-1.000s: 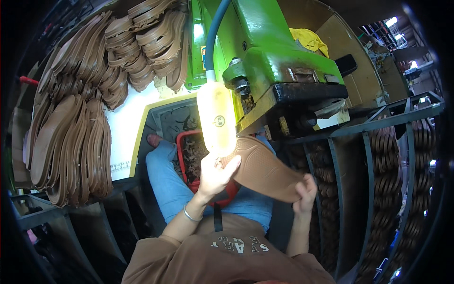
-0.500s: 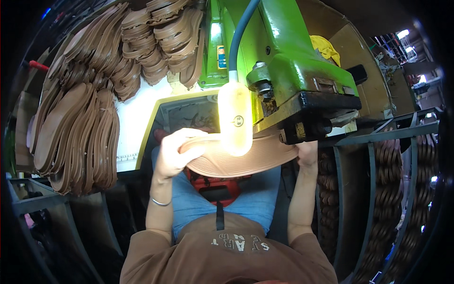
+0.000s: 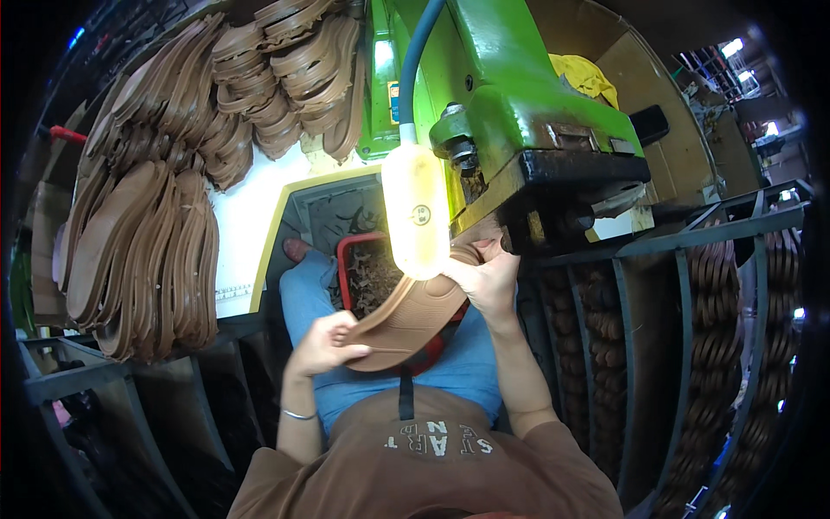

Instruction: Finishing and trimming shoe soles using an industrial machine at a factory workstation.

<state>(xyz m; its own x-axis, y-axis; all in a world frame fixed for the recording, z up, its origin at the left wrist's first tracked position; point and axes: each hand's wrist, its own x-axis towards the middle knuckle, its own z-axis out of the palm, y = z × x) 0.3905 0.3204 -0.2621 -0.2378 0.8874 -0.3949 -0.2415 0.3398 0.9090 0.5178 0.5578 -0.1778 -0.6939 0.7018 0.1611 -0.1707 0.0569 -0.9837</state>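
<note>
A brown shoe sole [image 3: 406, 324] is stretched between my two hands above my lap, tilted and curved. My left hand [image 3: 331, 344] grips its near left end, thumb on the face and fingers folded behind. My right hand [image 3: 486, 275] pinches the far right end, just under the dark head of a green machine [image 3: 519, 95]. A glowing oblong lamp [image 3: 417, 212] on a blue flexible arm hangs in front of the sole's far end and hides part of it.
Brown soles [image 3: 143, 251] lie in thick stacks on the white table [image 3: 238, 233] at left. A red bin [image 3: 363, 236] with brown scraps stands between my knees. Metal racks [image 3: 683, 251] hold more soles at right. A cardboard box [image 3: 683, 164] with yellow cloth [image 3: 584, 78] sits behind the machine.
The sole has swung from level to slanted, its left end dropping toward me. My left hand moved down and nearer; my right hand moved left, out from behind the machine head. The red bin now shows.
</note>
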